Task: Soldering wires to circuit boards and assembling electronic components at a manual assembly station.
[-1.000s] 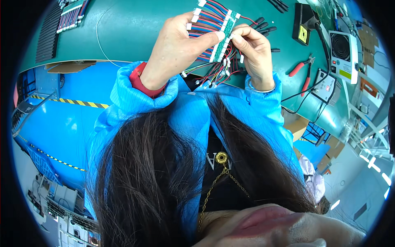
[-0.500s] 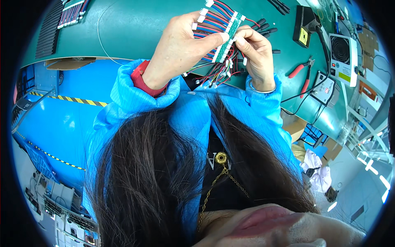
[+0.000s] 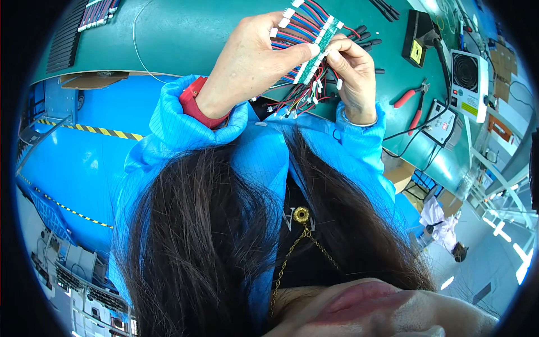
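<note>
My left hand (image 3: 247,64) is closed on a long, narrow green circuit board (image 3: 328,33), with its thumb pressed on the board's face. White sockets line the board's edges. Red, blue and black wires (image 3: 300,31) with white plugs on their ends fan out from its far left side. On the other side, my right hand (image 3: 356,76) pinches a small white wire plug (image 3: 326,54) against the board's edge; the fingertips partly cover it. Below the board hangs a tangle of thin wires (image 3: 300,101) with small white plugs. Several black cable ends (image 3: 365,36) stick out beyond my right fingers.
On the green table (image 3: 185,42) lie red-handled cutters (image 3: 412,101), right of my hands. Beyond them stand a soldering iron holder (image 3: 416,42), a white fan unit (image 3: 467,78) and a small control box (image 3: 441,123). Black strips (image 3: 64,45) and bundled wires (image 3: 98,14) lie far left.
Both hands and the board have shifted slightly to the right in the view. The grips look the same, with the right fingers still pinching at the board's edge.
</note>
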Tool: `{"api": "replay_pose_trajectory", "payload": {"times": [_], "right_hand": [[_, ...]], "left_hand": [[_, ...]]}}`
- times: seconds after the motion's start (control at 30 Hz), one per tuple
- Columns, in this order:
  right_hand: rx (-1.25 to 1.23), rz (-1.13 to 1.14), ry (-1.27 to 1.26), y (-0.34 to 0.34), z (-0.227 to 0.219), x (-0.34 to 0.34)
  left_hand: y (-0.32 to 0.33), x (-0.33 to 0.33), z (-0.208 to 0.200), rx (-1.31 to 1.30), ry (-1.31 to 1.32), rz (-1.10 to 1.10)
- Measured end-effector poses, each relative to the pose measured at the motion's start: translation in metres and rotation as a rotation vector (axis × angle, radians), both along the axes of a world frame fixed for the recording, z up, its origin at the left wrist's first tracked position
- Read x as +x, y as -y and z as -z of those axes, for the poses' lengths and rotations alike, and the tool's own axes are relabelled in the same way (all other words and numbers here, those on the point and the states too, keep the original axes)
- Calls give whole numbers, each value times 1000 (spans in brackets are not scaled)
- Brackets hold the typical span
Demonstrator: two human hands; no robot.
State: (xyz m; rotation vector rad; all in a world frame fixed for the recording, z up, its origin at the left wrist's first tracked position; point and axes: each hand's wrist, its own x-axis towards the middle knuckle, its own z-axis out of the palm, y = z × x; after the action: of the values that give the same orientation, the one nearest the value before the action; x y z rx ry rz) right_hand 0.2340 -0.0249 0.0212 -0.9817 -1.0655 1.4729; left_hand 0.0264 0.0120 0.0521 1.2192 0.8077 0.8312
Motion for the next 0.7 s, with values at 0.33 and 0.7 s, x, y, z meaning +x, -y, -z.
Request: {"api": "replay_pose_trajectory", "payload": {"times": [0.33, 0.7], "right_hand": [[5, 20, -3, 1, 0, -1], [74, 81, 50, 3, -2, -7]], "left_hand": [[1, 1, -4, -2, -6, 9], [4, 2, -5, -69, 47, -15]]}}
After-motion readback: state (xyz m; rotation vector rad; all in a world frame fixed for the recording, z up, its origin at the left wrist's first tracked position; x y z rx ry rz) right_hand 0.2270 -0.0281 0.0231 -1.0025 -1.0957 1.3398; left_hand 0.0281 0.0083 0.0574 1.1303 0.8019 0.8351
